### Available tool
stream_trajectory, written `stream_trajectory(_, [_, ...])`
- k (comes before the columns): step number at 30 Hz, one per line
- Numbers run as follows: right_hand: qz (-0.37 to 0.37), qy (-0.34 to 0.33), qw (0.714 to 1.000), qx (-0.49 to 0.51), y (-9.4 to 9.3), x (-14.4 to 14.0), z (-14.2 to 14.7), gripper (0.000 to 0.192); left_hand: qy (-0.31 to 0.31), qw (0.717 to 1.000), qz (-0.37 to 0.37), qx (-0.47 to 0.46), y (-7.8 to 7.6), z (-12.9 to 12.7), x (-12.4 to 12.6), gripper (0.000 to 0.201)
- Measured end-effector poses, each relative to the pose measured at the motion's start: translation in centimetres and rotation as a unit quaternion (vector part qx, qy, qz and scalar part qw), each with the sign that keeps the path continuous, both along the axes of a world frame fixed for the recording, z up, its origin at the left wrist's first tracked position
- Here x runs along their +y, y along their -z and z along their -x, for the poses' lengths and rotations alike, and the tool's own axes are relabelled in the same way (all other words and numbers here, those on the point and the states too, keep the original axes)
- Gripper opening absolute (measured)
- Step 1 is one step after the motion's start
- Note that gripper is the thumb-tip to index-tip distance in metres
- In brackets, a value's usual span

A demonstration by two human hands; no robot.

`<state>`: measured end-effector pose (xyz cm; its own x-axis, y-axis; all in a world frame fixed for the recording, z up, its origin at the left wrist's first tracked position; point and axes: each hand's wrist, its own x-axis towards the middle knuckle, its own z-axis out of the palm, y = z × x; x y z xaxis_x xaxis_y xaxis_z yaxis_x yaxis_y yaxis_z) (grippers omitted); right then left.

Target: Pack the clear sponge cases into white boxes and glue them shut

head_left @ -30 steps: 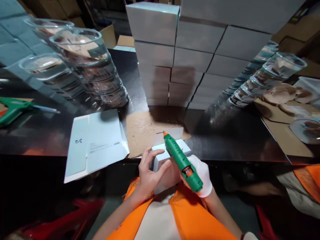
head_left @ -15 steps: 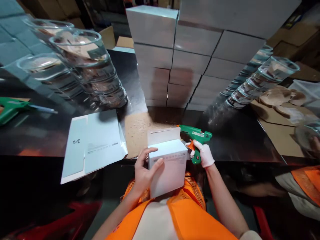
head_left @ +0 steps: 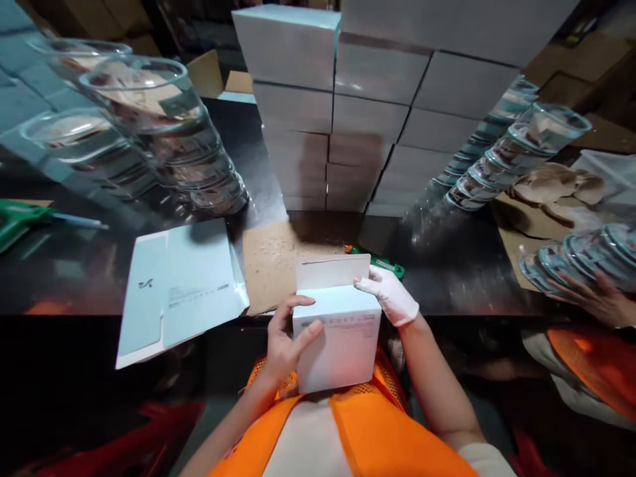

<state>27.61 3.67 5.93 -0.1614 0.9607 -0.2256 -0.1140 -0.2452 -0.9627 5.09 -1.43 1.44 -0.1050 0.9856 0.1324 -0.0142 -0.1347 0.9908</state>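
Box (head_left: 338, 354) is being held at the black table's (head_left: 447, 265) near edge, seemingly formed; its flap (head_left: 328, 275) is standing unfolded, apparently carrying a line of glue (head_left: 332, 260). Left hand (head_left: 289, 334) is clasping the box's left side; right hand (head_left: 390, 298) is touching the flap, whether pinching I cannot tell. Gun (head_left: 391, 267) is lying behind; white boxes (head_left: 372, 74) and clear cups (head_left: 199, 159) are towering in dim light

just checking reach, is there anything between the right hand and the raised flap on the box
Nothing visible: the gloved right hand is right at the flap's right end, thumb overlapping its near face. The glue gun lies beyond them, partly hidden, not in between.
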Motion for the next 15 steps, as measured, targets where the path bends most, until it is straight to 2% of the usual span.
stream_trajectory(2, [0.01, 0.008, 0.999, 0.036, 0.7, 0.3, 0.4, 0.057, -0.014, 1.0, -0.023, 0.003, 0.6, -0.1, 0.2, 0.043])
stream_trajectory(4, [-0.035, 0.01, 0.999, 0.016, 1.2, 0.3, -0.3, 0.061, -0.027, 0.999, -0.037, -0.025, 0.9, -0.2, 0.5, 0.045])
stream_trajectory(6, [-0.122, -0.044, 0.991, -0.031, 1.3, -0.1, -1.5, 0.073, -0.018, 0.995, -0.051, -0.085, 1.0, -0.3, 1.0, 0.053])
stream_trajectory(8, [-0.209, -0.125, 0.967, -0.072, 0.8, -0.6, -2.5, 0.085, 0.003, 0.99, -0.064, -0.129, 0.9, -0.1, 1.5, 0.059])
stream_trajectory(9, [-0.242, -0.151, 0.954, -0.091, 0.5, -0.7, -2.8, 0.086, 0.012, 0.989, -0.068, -0.13, 0.8, 0.0, 1.7, 0.055])
stream_trajectory(11, [-0.294, -0.166, 0.931, -0.139, -0.1, -1.0, -2.8, 0.079, 0.02, 0.994, -0.07, -0.084, 0.5, 0.3, 1.9, 0.038])
stream_trajectory(15, [-0.367, -0.162, 0.892, -0.207, -0.2, -1.2, -1.2, 0.039, 0.024, 0.995, -0.096, 0.003, 0.0, 0.7, 1.9, 0.03])
